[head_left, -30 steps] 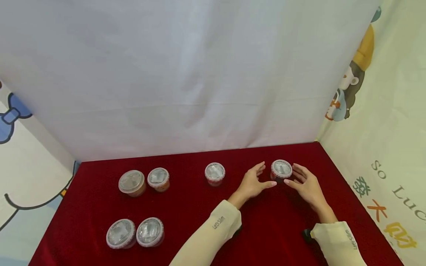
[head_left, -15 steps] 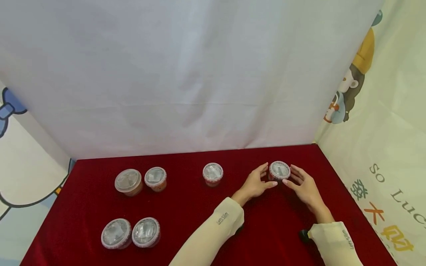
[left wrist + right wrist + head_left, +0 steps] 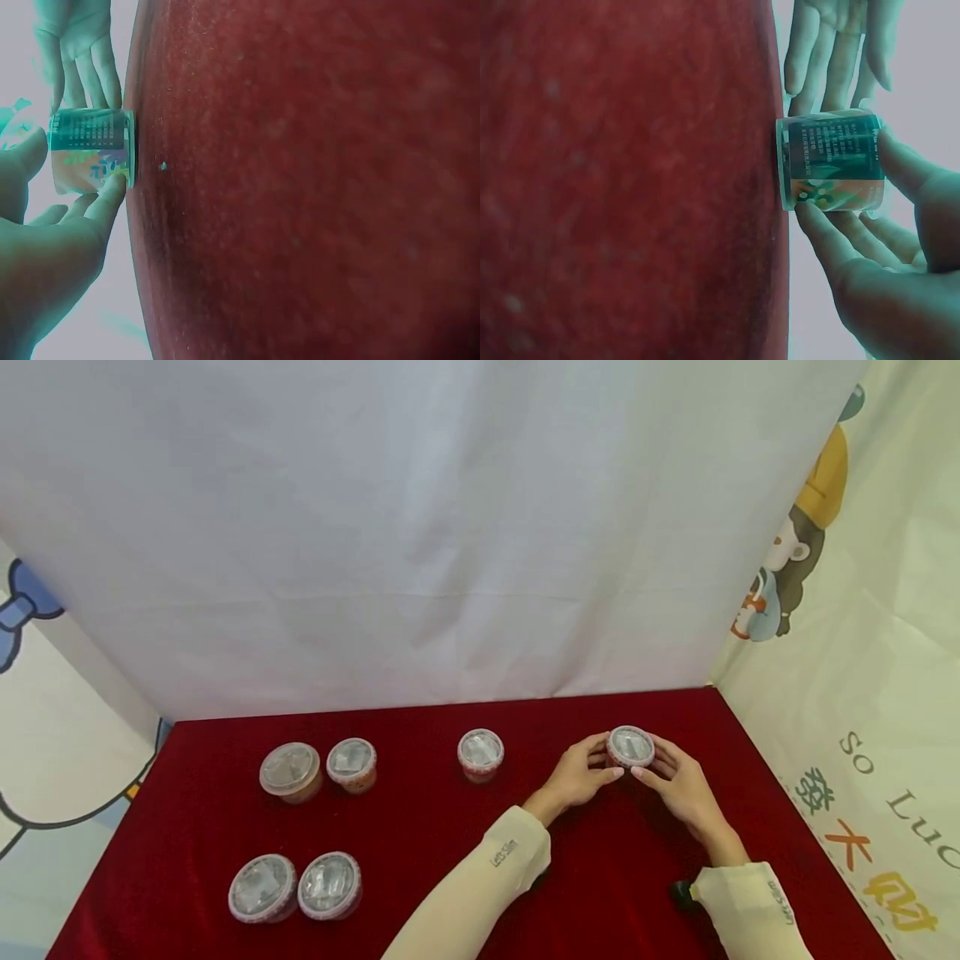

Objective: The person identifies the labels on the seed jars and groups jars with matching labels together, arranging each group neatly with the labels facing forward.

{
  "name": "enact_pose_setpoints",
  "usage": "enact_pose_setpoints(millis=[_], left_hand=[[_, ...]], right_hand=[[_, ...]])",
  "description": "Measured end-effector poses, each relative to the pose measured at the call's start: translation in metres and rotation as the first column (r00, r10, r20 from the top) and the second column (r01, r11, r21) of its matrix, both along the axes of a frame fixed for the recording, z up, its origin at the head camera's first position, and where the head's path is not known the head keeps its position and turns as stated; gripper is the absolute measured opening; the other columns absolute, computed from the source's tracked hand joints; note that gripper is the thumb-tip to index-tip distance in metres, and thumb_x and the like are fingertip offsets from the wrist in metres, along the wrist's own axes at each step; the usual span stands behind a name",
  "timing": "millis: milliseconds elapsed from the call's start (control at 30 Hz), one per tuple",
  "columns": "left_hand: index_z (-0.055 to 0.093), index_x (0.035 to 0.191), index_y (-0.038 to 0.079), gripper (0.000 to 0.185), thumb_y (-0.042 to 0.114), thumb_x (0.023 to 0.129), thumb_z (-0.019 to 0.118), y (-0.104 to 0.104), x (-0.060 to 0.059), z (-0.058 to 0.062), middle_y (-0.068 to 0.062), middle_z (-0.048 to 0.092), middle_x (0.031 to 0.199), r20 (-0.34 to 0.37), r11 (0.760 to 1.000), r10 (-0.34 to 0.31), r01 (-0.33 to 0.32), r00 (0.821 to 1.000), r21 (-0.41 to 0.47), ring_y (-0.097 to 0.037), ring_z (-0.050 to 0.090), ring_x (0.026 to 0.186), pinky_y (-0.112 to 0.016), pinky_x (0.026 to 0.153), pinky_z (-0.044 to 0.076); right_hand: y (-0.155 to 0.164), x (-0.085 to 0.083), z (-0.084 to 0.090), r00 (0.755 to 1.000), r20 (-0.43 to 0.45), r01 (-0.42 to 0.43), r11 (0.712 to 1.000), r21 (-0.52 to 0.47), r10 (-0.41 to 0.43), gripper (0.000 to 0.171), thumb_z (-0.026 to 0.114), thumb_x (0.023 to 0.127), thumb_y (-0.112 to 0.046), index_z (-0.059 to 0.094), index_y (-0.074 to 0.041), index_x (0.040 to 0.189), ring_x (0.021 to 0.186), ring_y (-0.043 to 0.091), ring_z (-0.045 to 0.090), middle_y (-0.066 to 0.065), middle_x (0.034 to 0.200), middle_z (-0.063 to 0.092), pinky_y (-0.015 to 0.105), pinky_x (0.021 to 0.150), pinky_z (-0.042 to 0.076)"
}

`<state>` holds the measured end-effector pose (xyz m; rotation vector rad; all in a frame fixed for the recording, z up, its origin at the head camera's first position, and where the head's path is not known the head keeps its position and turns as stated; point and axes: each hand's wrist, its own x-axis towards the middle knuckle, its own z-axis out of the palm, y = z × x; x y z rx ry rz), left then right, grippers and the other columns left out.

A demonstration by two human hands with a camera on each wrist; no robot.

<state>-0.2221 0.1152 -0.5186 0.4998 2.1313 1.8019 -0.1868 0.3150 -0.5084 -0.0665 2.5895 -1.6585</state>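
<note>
A small lidded plastic cup (image 3: 630, 747) stands upright at the right rear of the red cloth, held between both hands. My left hand (image 3: 579, 773) grips its left side, the thumb toward the near side. From the right, my right hand (image 3: 681, 783) curls its fingers and thumb about the same cup. In the left wrist view the cup (image 3: 90, 150) shows a dark label with fine print, and a fingertip touches its lower wall. The right wrist view shows the cup (image 3: 832, 161) with its base at the cloth, the right fingers and thumb against it.
Left of the hands another lidded cup (image 3: 481, 754) stands alone. Two cups, one wide (image 3: 291, 772) and one narrower (image 3: 352, 765), sit at the left rear. Two more cups (image 3: 262, 888) (image 3: 329, 885) stand at the left front. White curtains border the red-covered table (image 3: 420, 843).
Both hands have closed in on the cup from either side, and their fingers now meet its wall. The view shifted slightly; the other cups stayed where they were.
</note>
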Motion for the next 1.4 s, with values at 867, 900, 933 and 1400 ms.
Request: enact_pose_setpoints(millis=[867, 900, 933, 1400], left_hand=[[0.054, 0.149, 0.003, 0.067, 0.007, 0.09, 0.086, -0.071, 0.048, 0.029, -0.014, 0.063, 0.143, -0.19, 0.998, 0.026, -0.035, 0.981, -0.047, -0.022, 0.062, 0.132, -0.026, 0.102, 0.055], [0.052, 0.152, 0.003, 0.07, 0.007, 0.091, 0.085, -0.075, 0.049, 0.03, -0.014, 0.061, 0.147, -0.187, 0.998, 0.004, -0.015, 0.982, -0.054, -0.022, 0.059, 0.135, -0.026, 0.103, 0.054], [0.05, 0.154, 0.003, 0.072, 0.007, 0.091, 0.085, -0.079, 0.05, 0.03, -0.013, 0.059, 0.151, -0.182, 0.998, -0.016, 0.004, 0.983, -0.063, -0.021, 0.057, 0.138, -0.025, 0.104, 0.053], [0.058, 0.147, 0.004, 0.063, 0.001, 0.089, 0.084, -0.116, 0.066, 0.039, -0.015, 0.063, 0.143, -0.1, 0.998, 0.053, -0.049, 0.994, 0.041, -0.033, 0.065, 0.128, -0.03, 0.102, 0.056]], right_hand=[[-0.027, 0.03, 0.024, 0.914, -0.131, -0.403, 0.901, -0.16, 0.385, 0.064, 0.068, 0.102, 0.001, 0.036, 0.015, 0.155, 0.127, -0.009, 0.055, -0.026, 0.142, 0.054, 0.019, 0.095, 0.056], [-0.03, 0.03, 0.023, 0.908, -0.129, -0.417, 0.893, -0.168, 0.4, 0.064, 0.068, 0.101, 0.001, 0.035, 0.015, 0.155, 0.128, -0.008, 0.055, -0.027, 0.142, 0.054, 0.02, 0.095, 0.056], [-0.033, 0.03, 0.023, 0.903, -0.128, -0.428, 0.887, -0.173, 0.411, 0.064, 0.068, 0.101, 0.001, 0.036, 0.015, 0.155, 0.128, -0.008, 0.056, -0.027, 0.143, 0.054, 0.02, 0.096, 0.056], [-0.075, 0.039, 0.029, 0.905, -0.182, -0.42, 0.878, -0.228, 0.386, 0.055, 0.068, 0.101, 0.004, 0.042, 0.014, 0.148, 0.122, -0.002, 0.062, -0.014, 0.136, 0.062, 0.022, 0.092, 0.058]])
